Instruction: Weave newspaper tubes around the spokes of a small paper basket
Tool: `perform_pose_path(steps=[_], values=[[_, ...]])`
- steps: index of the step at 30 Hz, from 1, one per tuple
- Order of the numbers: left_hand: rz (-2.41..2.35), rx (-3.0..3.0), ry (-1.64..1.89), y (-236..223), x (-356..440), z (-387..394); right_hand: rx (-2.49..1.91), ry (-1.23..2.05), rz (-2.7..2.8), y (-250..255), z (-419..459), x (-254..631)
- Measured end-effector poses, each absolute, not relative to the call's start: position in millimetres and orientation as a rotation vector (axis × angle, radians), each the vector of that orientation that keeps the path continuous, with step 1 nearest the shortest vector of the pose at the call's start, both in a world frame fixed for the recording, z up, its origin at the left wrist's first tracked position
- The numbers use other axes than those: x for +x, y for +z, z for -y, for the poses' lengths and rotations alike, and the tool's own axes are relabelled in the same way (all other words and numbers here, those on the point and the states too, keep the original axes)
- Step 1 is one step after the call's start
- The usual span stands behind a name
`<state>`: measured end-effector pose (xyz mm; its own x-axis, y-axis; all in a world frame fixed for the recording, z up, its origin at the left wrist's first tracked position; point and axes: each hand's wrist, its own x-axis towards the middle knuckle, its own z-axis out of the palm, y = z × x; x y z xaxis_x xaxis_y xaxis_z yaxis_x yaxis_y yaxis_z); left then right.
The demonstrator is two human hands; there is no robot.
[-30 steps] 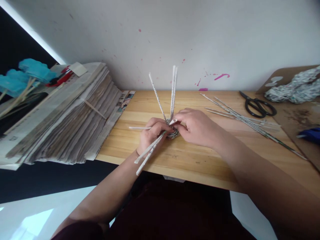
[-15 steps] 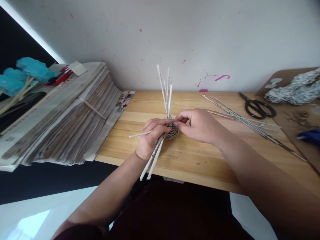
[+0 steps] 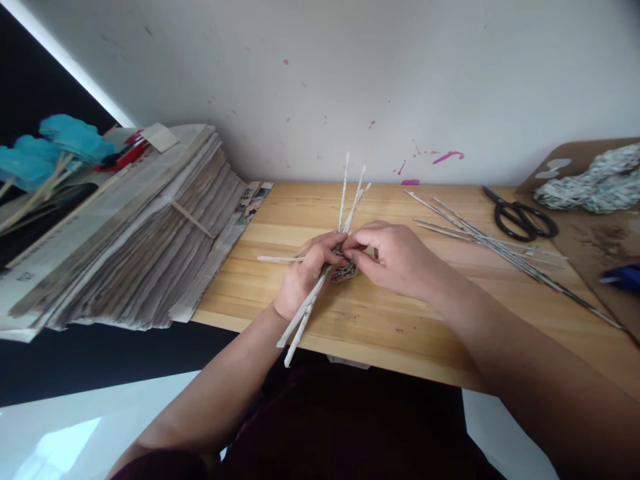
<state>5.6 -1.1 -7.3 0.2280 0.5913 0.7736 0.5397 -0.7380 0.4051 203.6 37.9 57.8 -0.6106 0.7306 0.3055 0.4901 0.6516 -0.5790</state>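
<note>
The small woven piece [image 3: 345, 273] sits low between the two hands, just above or against the wooden table [image 3: 380, 327] (the fingers hide too much to tell which). It looks like rolled newsprint worked into a tight coil, so I judge it very light, dry rather than slippery, and fairly firm where the strands pack together. Its free ends are likely the weak part: the upright paper rods [image 3: 344, 193] beyond the hands, the lower paper rods [image 3: 300, 327] slanting toward the person, and the side rod [image 3: 275, 259] pointing left all look stiff along their length but apt to crease if bent sharply or squeezed. The dense rim seems the best place to take hold, with a light pinch close to the weave

The left hand [image 3: 305, 273] is curled over the piece's left side, thumb and fingers gripping it near the base of the rods. The right hand [image 3: 395, 257] has thumb and forefinger pinching at its upper right edge; which strand lies between them is hidden. Farther right lie loose paper rods [image 3: 495, 247], then black scissors [image 3: 520, 217]; well to the left stands a newspaper stack [image 3: 150, 247]
</note>
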Motion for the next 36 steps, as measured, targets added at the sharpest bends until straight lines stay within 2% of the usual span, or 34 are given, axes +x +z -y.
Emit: perform_pose_path(steps=[7,16,20,30,36], values=[[-1.177,2.462,1.663,-3,5,3,-1.050,1.061,2.025,50,-43,202],[-1.212,2.488,1.638,-1,2,9,-1.047,1.152,2.002,52,-39,197],[-1.126,2.521,1.645,1,1,11,-0.986,1.296,2.073,53,-49,206],[-1.008,2.655,1.535,1,-4,17,-0.839,1.182,2.088,47,-50,203],[-0.983,2.688,1.487,5,-2,20,-0.943,1.110,2.026,48,-46,199]])
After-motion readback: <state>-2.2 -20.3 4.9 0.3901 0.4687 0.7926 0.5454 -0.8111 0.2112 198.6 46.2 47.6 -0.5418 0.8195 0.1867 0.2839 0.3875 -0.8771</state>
